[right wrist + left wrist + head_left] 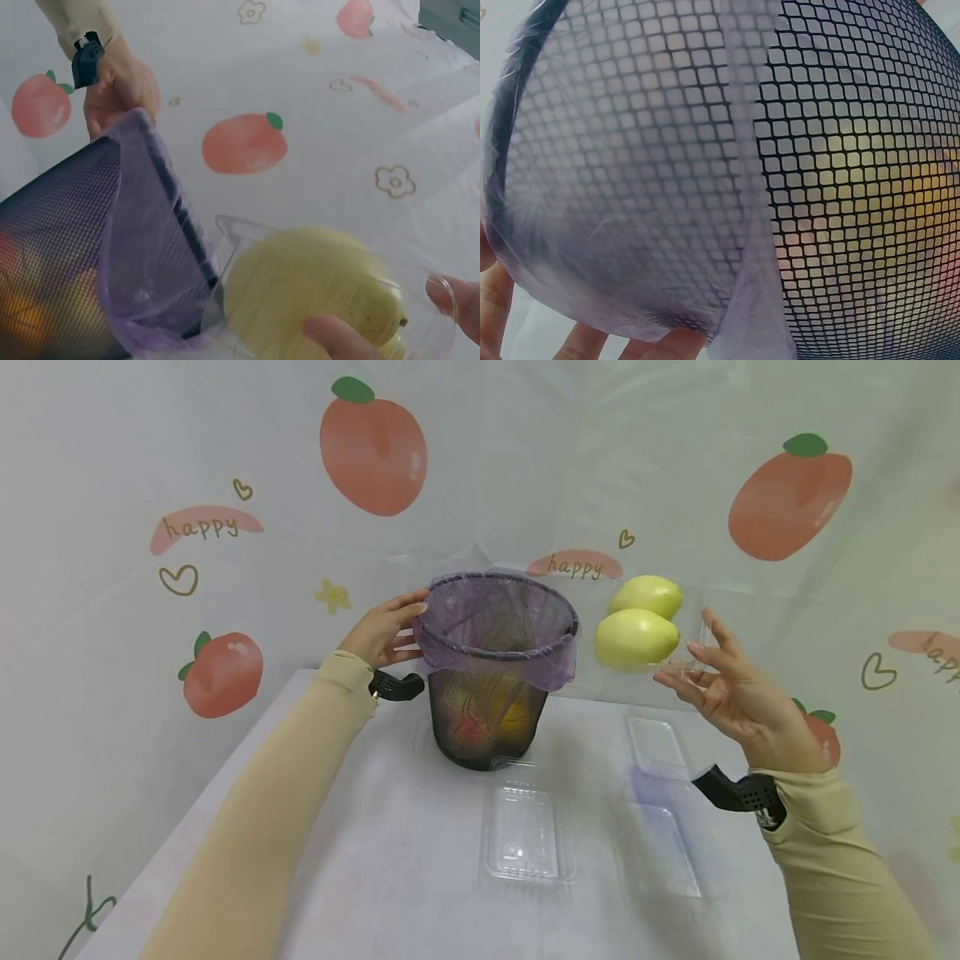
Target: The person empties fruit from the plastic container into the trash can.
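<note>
My left hand holds the left side of the rim of a black mesh bin, which stands upright with a thin purple plastic bag folded over its rim. In the left wrist view, its fingers lie against the bagged edge. To the right of the bin, my right hand grips a clear plastic box raised above the table. Two oval, yellow-green, lemon-like fruits are in this box, tilted toward the bin. Through the bin's mesh, red and yellow fruits show near the bottom.
A clear plastic box lies on the white table in front of the bin. Farther right are more clear containers, with a purple-blue tint near one. Behind hangs a pale cloth printed with fruits and words.
</note>
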Motion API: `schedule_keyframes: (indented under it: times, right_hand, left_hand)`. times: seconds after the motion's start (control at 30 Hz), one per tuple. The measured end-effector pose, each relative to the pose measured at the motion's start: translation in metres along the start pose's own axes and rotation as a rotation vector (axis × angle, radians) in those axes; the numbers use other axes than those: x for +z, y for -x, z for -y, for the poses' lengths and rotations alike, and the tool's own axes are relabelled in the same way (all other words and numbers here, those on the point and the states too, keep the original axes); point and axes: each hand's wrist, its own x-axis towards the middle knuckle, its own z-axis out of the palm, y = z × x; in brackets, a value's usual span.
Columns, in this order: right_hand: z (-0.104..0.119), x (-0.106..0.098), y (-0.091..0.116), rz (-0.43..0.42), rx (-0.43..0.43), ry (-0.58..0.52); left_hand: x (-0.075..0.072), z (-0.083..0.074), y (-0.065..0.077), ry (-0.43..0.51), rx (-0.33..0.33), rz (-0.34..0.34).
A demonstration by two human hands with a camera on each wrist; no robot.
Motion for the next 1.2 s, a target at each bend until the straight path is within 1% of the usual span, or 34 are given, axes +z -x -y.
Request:
schedule_keyframes:
  times: [0.13, 0.23, 0.37, 0.47, 0.57, 0.87, 1.03, 1.2]
  right_hand:
    - [0.001, 0.017, -0.001, -0.009, -0.05, 0.046]
    - [0.002, 0.029, -0.003, -0.025, -0.085, 0.113]
    - [0.005, 0.042, -0.007, -0.069, -0.096, 0.223]
    - [0.007, 0.049, -0.01, -0.084, -0.099, 0.252]
    - [0.009, 0.055, -0.014, -0.089, -0.111, 0.282]
    - [0.016, 0.066, -0.023, -0.105, -0.197, 0.345]
    - [0.016, 0.072, -0.026, -0.111, -0.213, 0.362]
    - [0.014, 0.078, -0.027, -0.098, -0.225, 0.434]
  left_hand:
    - [0.0, 0.0, -0.001, 0.005, -0.003, -0.001]
    - [-0.001, 0.001, -0.002, -0.002, -0.004, -0.006]
    - [-0.002, 0.0, -0.002, -0.01, -0.005, -0.014]
    - [-0.003, 0.001, -0.002, -0.005, 0.0, -0.007]
    - [-0.004, 0.002, -0.004, -0.001, 0.004, -0.003]
    - [-0.004, 0.004, -0.008, -0.002, 0.002, -0.004]
    - [-0.005, 0.004, -0.007, -0.005, 0.004, -0.005]
    - [-0.004, 0.004, -0.008, -0.004, 0.007, -0.01]
